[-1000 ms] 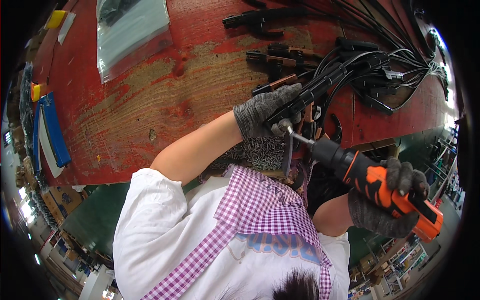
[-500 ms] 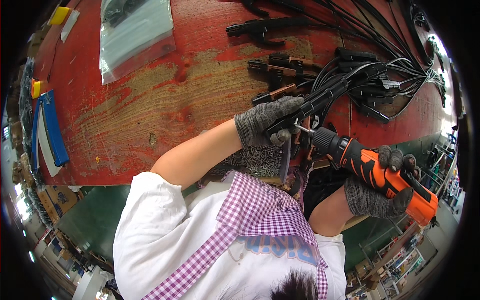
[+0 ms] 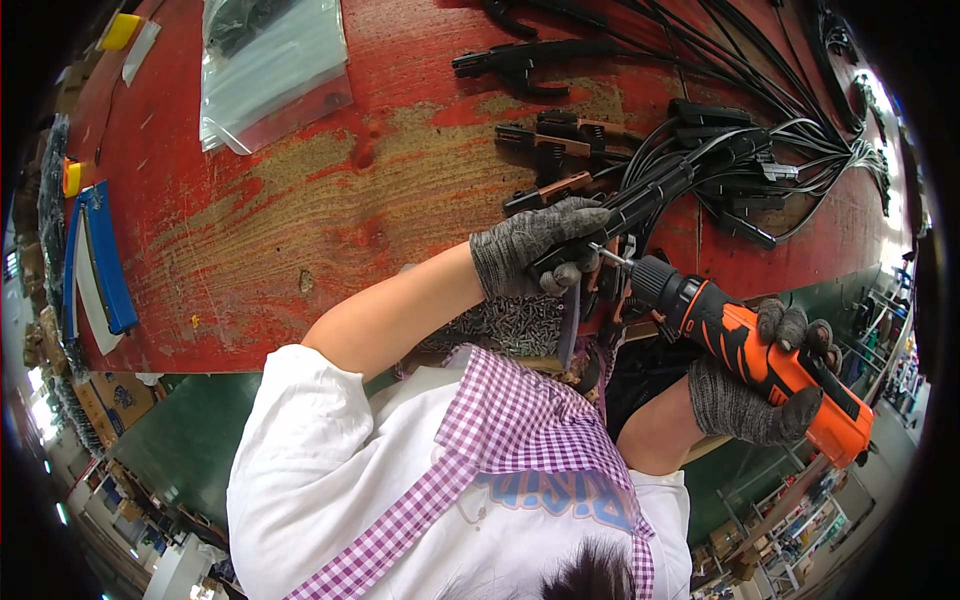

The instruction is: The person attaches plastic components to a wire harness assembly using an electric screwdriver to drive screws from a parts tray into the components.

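Observation:
Both my hands wear dark grey knit gloves. My left hand (image 3: pixel 540 245) is closed round the black handle of a welding electrode holder (image 3: pixel 640 205), which slants up to the right and has a grey cable at its far end. In my right hand (image 3: pixel 765 390) is an orange and black electric screwdriver (image 3: pixel 735 335), gripped round its body. Its silver bit (image 3: pixel 608 256) meets the handle's underside beside my left fingers. Whether a screw sits at the tip is too small to tell. Just below my left hand lies a bin of small screws (image 3: pixel 515 325).
On the red worn table (image 3: pixel 300 230) lie more electrode holders, some with copper-coloured jaws (image 3: pixel 565 140), some with black tops (image 3: pixel 530 62). Bundled cables (image 3: pixel 790 90) run to the upper right. A clear plastic bag (image 3: pixel 275 80) lies upper left, a blue strip (image 3: pixel 102 260) at the left edge.
The rear of the screwdriver has dipped slightly, and my right hand with it. The left hand keeps its grip nearly in place. The plastic bag's lower edge has curled up a little.

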The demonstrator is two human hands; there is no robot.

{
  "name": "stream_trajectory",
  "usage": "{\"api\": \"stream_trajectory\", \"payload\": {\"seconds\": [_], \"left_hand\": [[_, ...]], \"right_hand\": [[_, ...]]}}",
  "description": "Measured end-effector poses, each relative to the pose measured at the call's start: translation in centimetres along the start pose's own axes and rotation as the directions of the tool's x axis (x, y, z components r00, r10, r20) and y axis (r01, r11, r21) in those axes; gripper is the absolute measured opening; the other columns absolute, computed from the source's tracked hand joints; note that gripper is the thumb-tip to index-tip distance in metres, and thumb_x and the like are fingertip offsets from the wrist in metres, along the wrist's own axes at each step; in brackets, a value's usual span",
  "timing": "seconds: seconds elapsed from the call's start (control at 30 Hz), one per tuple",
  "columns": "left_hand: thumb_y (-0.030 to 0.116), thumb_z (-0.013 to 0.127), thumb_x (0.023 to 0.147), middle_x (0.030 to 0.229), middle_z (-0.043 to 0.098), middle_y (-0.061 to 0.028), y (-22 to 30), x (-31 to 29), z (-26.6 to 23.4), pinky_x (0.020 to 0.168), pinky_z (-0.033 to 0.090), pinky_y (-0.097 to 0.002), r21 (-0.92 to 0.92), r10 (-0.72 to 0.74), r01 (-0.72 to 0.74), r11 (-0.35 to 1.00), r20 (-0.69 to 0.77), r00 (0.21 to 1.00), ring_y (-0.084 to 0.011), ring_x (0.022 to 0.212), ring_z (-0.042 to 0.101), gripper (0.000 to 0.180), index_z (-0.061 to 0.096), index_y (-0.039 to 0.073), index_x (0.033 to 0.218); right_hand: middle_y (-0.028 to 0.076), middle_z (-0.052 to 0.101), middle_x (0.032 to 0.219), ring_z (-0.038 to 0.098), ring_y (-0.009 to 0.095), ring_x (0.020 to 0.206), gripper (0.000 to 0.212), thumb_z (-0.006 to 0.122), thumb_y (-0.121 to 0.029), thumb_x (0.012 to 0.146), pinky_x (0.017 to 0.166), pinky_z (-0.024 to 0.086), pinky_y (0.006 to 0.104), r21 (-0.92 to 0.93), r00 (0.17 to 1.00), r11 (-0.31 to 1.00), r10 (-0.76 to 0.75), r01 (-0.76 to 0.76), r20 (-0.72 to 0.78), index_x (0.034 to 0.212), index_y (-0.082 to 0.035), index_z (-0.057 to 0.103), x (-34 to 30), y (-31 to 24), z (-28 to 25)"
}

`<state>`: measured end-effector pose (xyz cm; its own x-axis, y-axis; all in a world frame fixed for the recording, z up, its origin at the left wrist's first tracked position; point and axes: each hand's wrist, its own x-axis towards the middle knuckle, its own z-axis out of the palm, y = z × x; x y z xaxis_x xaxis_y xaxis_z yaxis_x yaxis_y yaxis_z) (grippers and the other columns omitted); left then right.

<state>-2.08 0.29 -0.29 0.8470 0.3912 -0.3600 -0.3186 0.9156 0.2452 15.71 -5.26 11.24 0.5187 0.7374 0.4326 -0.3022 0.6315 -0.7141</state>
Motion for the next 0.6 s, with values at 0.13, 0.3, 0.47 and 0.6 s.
{"api": "stream_trajectory", "payload": {"seconds": [0.13,0.3,0.47,0.6], "left_hand": [[0.036,0.053,0.082,0.057,0.051,0.0006,-0.1,-0.3,-0.4,0.03,0.034,-0.0115,0.05,0.053,-0.053,0.997,0.005,0.999,-0.0027,0.039,0.047,0.026,0.048,0.011,0.09],[0.035,0.052,0.083,0.059,0.052,-0.0002,-0.2,-0.3,-0.4,0.03,0.034,-0.0124,-0.013,-0.005,0.005,1.0,-0.037,0.999,-0.0035,0.039,0.048,0.024,0.048,0.012,0.09],[0.037,0.049,0.084,0.057,0.049,0.0005,-0.3,-0.4,0.3,0.029,0.031,-0.0139,0.048,0.002,0.004,0.999,-0.134,0.991,-0.0043,0.037,0.044,0.023,0.048,0.014,0.089],[0.037,0.048,0.085,0.055,0.048,0.0012,-0.7,-0.3,-0.2,0.029,0.03,-0.0136,0.033,-0.01,0.015,0.999,-0.151,0.989,-0.0038,0.036,0.042,0.023,0.048,0.014,0.09]], "right_hand": [[0.012,0.053,0.093,0.051,0.019,0.066,0.037,0.058,-0.029,0.071,0.054,0.041,0.031,-0.032,0.999,0.999,-0.021,0.02,-0.025,0.096,-0.005,0.048,-0.3,0.7,0.5],[0.012,0.053,0.093,0.051,0.019,0.065,0.036,0.059,-0.024,0.07,0.055,0.04,0.0308,-0.036,0.999,0.999,-0.009,0.008,-0.032,0.097,-0.005,0.048,-0.4,0.8,0.8],[0.013,0.057,0.091,0.052,0.019,0.064,0.035,0.061,-0.02,0.067,0.055,0.041,0.0298,-0.009,0.943,0.999,0.036,-0.035,0.331,0.097,-0.005,0.049,0.1,1.7,1.2],[0.01,0.056,0.082,0.052,0.018,0.059,0.037,0.059,-0.021,0.069,0.05,0.041,0.0296,0.036,0.916,0.999,0.011,-0.028,0.4,0.1,-0.007,0.045,0.4,2.9,1.0]]}}
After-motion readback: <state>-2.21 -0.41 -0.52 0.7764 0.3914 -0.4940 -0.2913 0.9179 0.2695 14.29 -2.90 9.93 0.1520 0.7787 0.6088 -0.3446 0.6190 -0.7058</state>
